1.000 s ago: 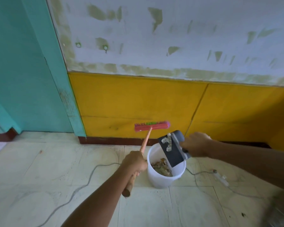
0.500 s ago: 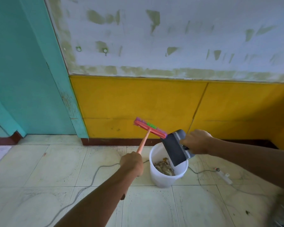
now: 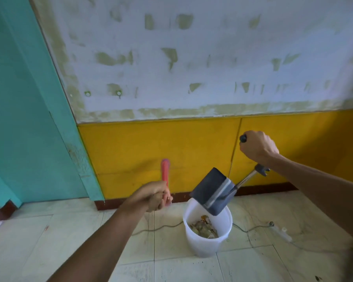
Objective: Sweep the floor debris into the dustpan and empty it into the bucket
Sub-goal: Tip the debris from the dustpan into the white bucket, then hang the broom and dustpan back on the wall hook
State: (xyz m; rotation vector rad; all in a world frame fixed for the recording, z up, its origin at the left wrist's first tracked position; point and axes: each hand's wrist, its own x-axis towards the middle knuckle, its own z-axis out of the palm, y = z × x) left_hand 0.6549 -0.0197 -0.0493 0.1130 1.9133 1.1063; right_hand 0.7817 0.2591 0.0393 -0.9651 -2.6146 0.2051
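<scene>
A white plastic bucket stands on the tiled floor near the wall, with brownish debris inside. My right hand grips the top of a metal-handled dark grey dustpan, which hangs tilted just above the bucket's far rim, its underside toward me. My left hand is closed around the handle of a pink-red broom, whose head points up, seen end-on, in front of the yellow wall panel.
A grey cable runs across the floor behind the bucket to a small plug piece on the right. The yellow and white wall is close behind. A teal door frame stands at left.
My right hand rose and slid up to the end of the dustpan handle, so the pan now hangs lower over the bucket. The broom head turned from sideways to end-on.
</scene>
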